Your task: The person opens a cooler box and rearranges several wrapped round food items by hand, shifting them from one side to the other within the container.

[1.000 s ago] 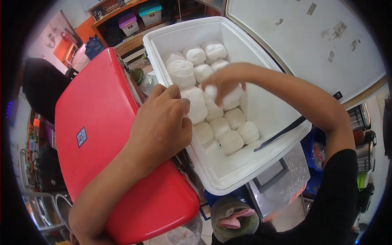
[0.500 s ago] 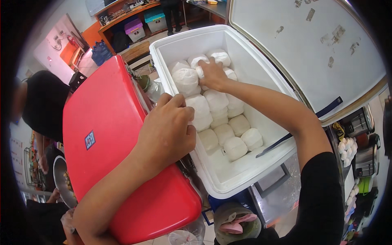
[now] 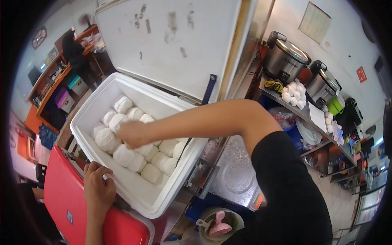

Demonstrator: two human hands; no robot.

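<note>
A white cooler box stands open in front of me, holding several layers of round white bundles that look wrapped. My right hand reaches into it from the right; its fingers, slightly blurred, curl against one white bundle on the upper layer. Part of that grip is hidden behind the hand. My left hand has its fingers curled at the near left rim of the cooler, above a red cooler lid. The white lid of the open box leans back behind it.
Below the box, a bucket holds a pink scoop. A metal-topped surface lies to the right. Farther right, rice cookers and small white bundles stand on a counter. A person stands at the far left.
My view has swung to the right, bringing the rice cookers into fuller sight. My right hand stays among the upper bundles, now with fingers more curled. My left hand remains by the rim.
</note>
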